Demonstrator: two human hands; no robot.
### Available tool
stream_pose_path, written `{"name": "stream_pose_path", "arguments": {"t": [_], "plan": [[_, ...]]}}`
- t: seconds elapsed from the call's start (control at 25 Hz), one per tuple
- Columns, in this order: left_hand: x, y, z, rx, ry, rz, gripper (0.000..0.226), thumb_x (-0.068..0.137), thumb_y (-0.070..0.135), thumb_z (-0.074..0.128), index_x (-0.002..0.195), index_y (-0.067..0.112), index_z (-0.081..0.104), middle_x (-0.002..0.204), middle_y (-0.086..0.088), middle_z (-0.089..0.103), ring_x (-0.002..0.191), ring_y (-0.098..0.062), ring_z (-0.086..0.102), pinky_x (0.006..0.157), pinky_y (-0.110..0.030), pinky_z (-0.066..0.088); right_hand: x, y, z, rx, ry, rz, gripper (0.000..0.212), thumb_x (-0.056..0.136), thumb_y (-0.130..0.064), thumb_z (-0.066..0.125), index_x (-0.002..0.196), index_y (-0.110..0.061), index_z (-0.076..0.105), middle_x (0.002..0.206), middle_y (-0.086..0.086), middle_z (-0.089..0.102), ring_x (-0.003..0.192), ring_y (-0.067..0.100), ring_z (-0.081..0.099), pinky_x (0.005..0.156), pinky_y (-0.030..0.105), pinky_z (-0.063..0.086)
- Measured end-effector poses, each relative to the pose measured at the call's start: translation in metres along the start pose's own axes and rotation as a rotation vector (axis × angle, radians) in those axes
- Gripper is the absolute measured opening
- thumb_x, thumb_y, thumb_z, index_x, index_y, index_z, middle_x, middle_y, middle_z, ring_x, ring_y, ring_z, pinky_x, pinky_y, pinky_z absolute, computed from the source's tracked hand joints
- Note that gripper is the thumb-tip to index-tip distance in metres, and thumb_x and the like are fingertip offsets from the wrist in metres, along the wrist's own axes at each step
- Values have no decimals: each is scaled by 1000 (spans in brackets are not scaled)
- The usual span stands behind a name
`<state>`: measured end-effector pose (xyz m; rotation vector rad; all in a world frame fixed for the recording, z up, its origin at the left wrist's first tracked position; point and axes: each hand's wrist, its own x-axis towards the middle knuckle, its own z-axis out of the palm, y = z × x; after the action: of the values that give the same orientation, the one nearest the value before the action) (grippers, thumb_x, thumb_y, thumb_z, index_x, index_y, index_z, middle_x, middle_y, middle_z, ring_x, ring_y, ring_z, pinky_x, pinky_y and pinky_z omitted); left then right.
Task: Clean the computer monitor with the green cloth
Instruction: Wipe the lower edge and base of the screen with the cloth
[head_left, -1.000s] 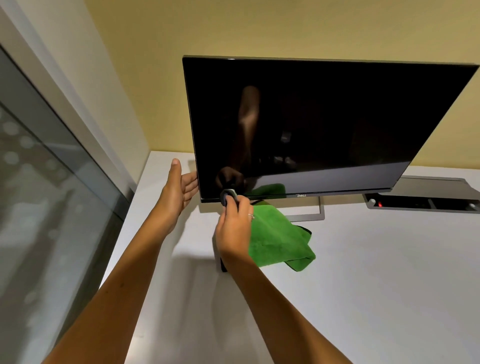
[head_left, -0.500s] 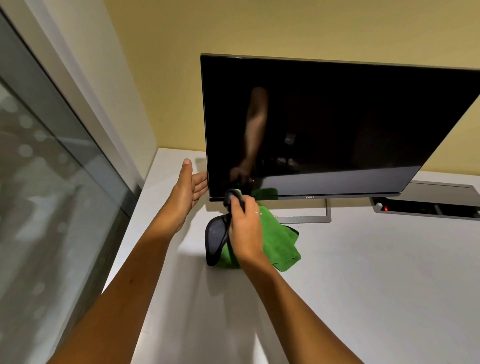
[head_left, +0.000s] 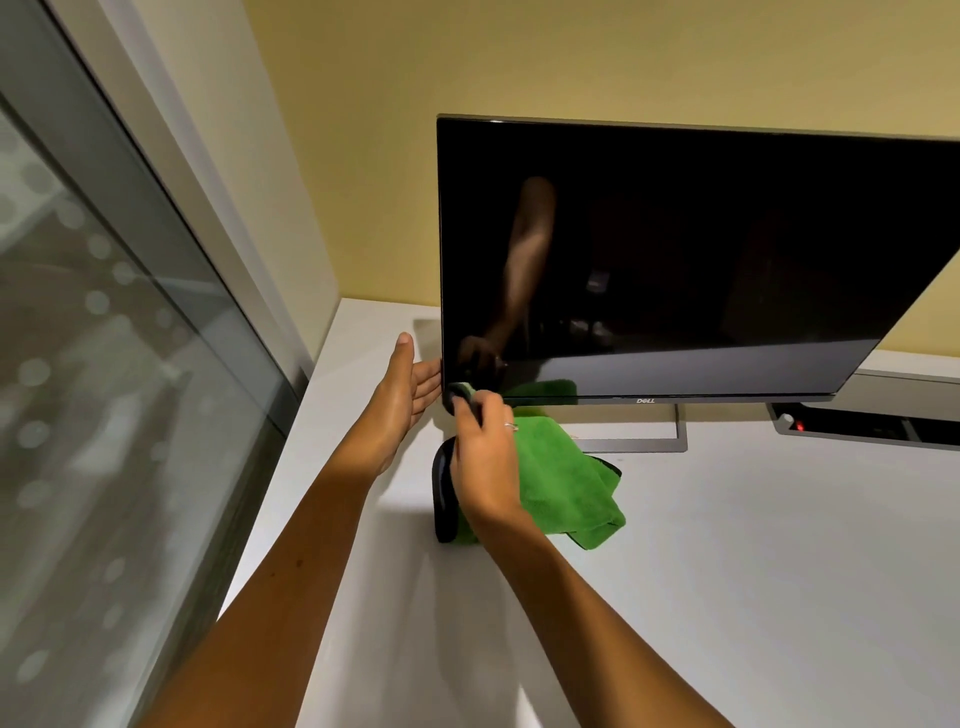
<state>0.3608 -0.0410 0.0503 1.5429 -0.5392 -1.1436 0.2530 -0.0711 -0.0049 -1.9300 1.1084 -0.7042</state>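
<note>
White bench (head_left: 727, 571), matt, set against a yellow wall (head_left: 519, 62); a glazed partition (head_left: 104, 389) with a pale frame is seen along the left side.

Item 1, nearest: two bare forearms, entered from the lower edge and cut off there.

Item 2: right hand (head_left: 485, 467), fingers curled round a green cloth (head_left: 561, 483). A bunched corner of the cloth is pinched at the fingertips and pressed to the lower left corner of the screen. The rest of the cloth is draped below the hand, down to the bench. A dark edging is noted on the cloth at its left and right margins. A ring is worn on one finger.

Item 3: left hand (head_left: 402, 400), held flat with fingers straight, nothing gripped. The fingertips are laid against the left edge of the monitor (head_left: 675, 260), near its bottom corner.

Item 4: monitor, black screen, unlit, tilted in the view, its right side cut off by the frame. An arm and the cloth are reflected in the glass. A maker's mark is carried on the lower bezel. The grey stand (head_left: 649, 444) is partly hidden by the cloth.

Item 5, farthest right: a grey device (head_left: 872, 415) with a small red light, partly covered by the screen and cut off at the edge; its kind cannot be made out.

No containers are recorded.
</note>
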Motion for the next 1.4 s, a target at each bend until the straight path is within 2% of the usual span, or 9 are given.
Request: {"name": "stream_pose_path", "arguments": {"t": [0.28,0.44,0.56,0.68,0.8,0.92,1.04,1.28,1.4], "plan": [[-16,-17,-5,-5,-16,-32,64,99,52,12,143,14,38,142,0,46,131,-16,44,112,-31,26,-10,15,-10,-387,-181,-204,33,91,-13,47,121,-21,59,112,5,53,100,26,49,80,37,46],[-36,-48,-3,96,40,-82,22,101,33,40,112,20,54,96,4,61,97,-15,53,89,-37,45,-20,29,-37,-215,-300,-286,27,88,-28,52,108,-24,71,97,-3,68,86,17,63,73,32,52],[-48,-82,7,117,44,-67,51,77,35,74,121,22,50,100,-1,67,98,-17,64,85,-36,53,-24,42,-61,-149,-176,-142,27,83,-29,52,92,-18,74,91,-1,72,84,19,65,74,31,52],[-53,-102,18,285,181,-58,83,66,31,68,141,19,33,122,-9,61,111,-29,59,94,-38,48,-20,56,-82,-464,89,94,36,84,-33,53,113,-13,63,111,8,61,104,33,54,84,39,44],[-55,-112,22,396,347,-133,85,82,11,61,150,9,11,120,-24,59,108,-42,57,88,-39,46,-19,54,-97,-699,-119,474,57,85,-40,63,130,-13,40,126,9,48,116,32,48,91,42,42],[-56,-116,17,436,369,-137,99,77,12,65,150,7,-1,126,-28,50,116,-43,51,97,-44,42,-26,46,-104,-556,-160,464,23,81,-24,63,99,-11,57,97,8,64,89,28,60,73,33,47],[-66,-100,26,654,362,-24,96,70,21,75,147,8,20,137,-20,36,127,-38,37,107,-43,29,-32,27,-113,-236,-119,415,8,76,-19,64,78,-15,58,70,-1,60,70,21,58,58,28,46],[-119,-36,55,562,-349,196,107,62,76,65,147,41,9,145,23,19,134,0,24,111,-29,30,-36,-31,-127,135,-97,465,12,77,-23,64,81,-15,56,77,0,64,69,13,61,59,24,50],[-124,-21,64,740,-198,352,99,74,55,67,148,39,3,145,26,19,127,1,35,102,-22,38,-34,-54,-137,380,-102,544,33,71,-22,69,97,-8,53,90,10,65,78,23,65,71,39,55]]}}
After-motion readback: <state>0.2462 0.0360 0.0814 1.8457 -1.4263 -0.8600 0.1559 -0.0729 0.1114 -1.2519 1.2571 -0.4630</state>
